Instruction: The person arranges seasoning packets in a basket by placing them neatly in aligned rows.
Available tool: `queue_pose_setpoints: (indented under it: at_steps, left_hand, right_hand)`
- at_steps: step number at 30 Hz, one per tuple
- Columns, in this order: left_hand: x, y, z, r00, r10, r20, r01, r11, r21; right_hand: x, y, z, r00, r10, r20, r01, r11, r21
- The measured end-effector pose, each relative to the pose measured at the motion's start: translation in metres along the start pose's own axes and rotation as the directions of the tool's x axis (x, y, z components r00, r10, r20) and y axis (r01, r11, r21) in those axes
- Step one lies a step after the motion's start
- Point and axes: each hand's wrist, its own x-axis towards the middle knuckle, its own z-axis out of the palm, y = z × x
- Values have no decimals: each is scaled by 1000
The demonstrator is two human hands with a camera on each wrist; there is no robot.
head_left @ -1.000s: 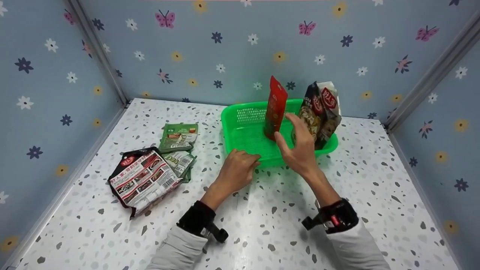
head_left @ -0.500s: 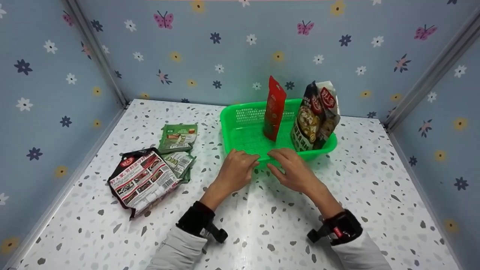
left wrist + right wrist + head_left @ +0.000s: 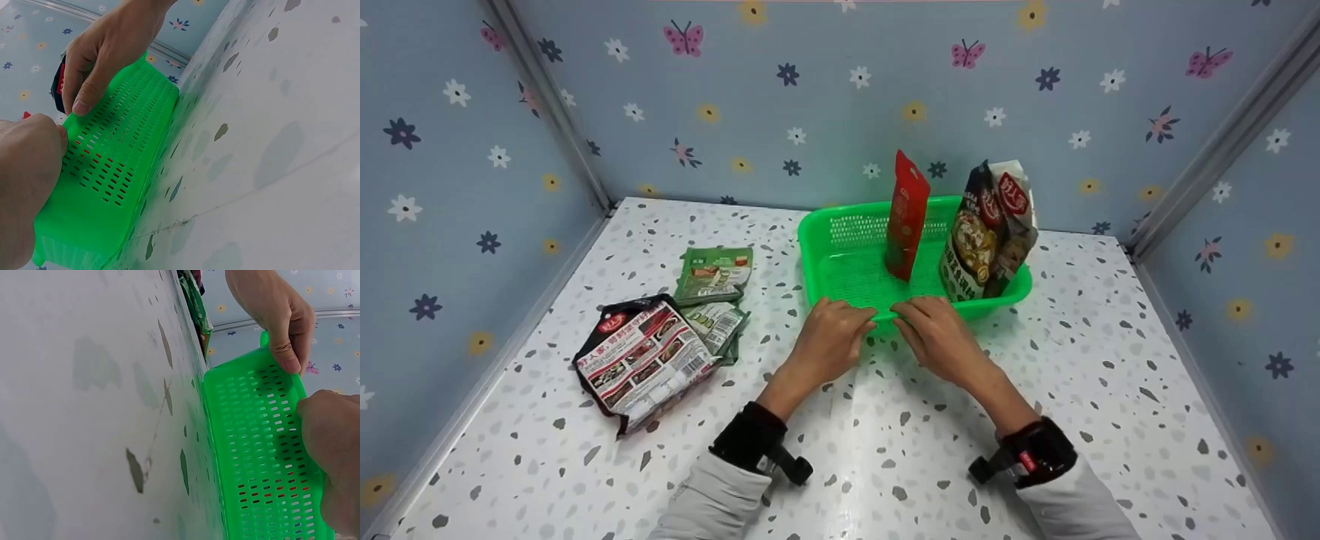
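Observation:
Both hands grip the near rim of a green plastic basket (image 3: 847,281), side by side. My left hand (image 3: 829,341) curls its fingers over the rim, and my right hand (image 3: 941,341) does the same a little to the right. In the left wrist view the thumb of the right hand (image 3: 107,56) presses the outer face of the slotted wall. A slim red packet (image 3: 907,221) stands upright in the middle of the basket. At its right end lean a black food bag (image 3: 971,244) and a second dark-and-white bag (image 3: 1016,217).
Left of the basket, on the speckled table (image 3: 840,465), lie a green packet (image 3: 714,271), another green packet (image 3: 718,324) and a white-and-red bag with black edges (image 3: 649,364) overlapping it. A patterned blue wall (image 3: 825,105) rises close behind the basket.
My right hand has come down from beside the red packet and black bag to the near rim, where it now grips. The left hand has kept its hold on the rim.

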Motion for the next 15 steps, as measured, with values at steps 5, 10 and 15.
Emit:
queue_pose_setpoints:
  at_steps: [5, 10, 15]
  left_hand:
    - [-2, 0, -2, 999, 0, 37, 1, 999, -33]
    - [-6, -2, -12, 999, -12, 53, 17, 995, -95]
    - [-13, -9, -32, 999, -32, 10, 32, 997, -72]
  right_hand:
    - [-2, 0, 1, 1000, 19, 14, -19, 1000, 5]
    - [-2, 0, 3, 1000, 18, 11, -18, 1000, 12]
    - [0, 1, 2, 1000, 11, -7, -11, 1000, 22]
